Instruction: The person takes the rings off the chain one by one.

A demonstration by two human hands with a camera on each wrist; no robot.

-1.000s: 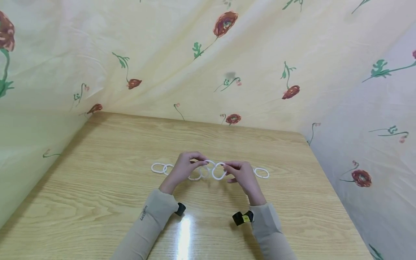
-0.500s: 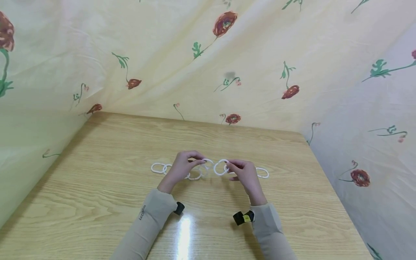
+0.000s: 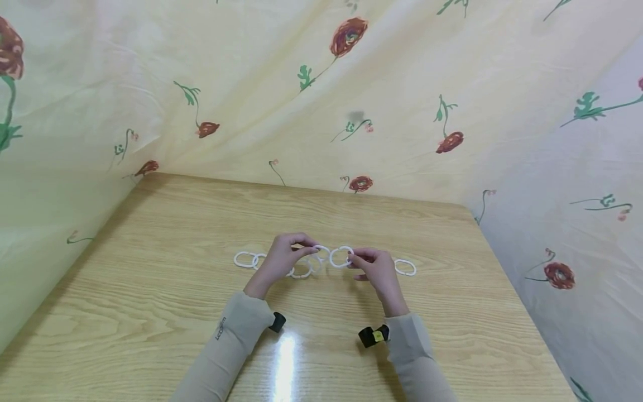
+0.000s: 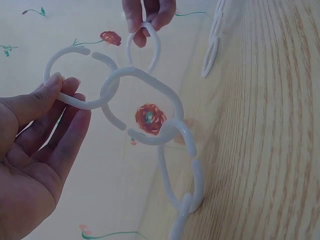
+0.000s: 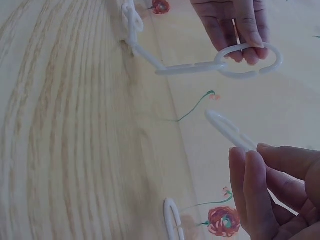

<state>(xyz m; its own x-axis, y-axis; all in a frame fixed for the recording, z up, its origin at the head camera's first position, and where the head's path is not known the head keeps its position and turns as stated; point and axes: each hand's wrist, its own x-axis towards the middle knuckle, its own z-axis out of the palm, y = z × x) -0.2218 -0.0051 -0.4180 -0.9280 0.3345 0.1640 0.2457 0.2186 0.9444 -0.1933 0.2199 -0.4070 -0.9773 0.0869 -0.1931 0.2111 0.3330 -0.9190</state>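
My left hand (image 3: 286, 257) pinches the end link (image 4: 75, 102) of a white plastic chain between thumb and fingertips. Each oval link has a small gap in its side. From that link, further links (image 4: 175, 100) hang down and trail left onto the table, partly behind my left hand. My right hand (image 3: 377, 271) pinches a separate white plastic link (image 5: 225, 127) by one end. In the right wrist view this link is apart from the chain, and a short space lies between the two hands.
More white links (image 3: 405, 267) lie on the wooden table (image 3: 452, 335) to the right, partly hidden by my right hand. The chain's far end (image 3: 245, 259) lies at the left. A flower-printed cloth (image 3: 251, 84) surrounds the table's back and sides.
My right hand has raised the separate link slightly and turned it in its fingers. My left hand has barely moved and still holds the chain's end link.
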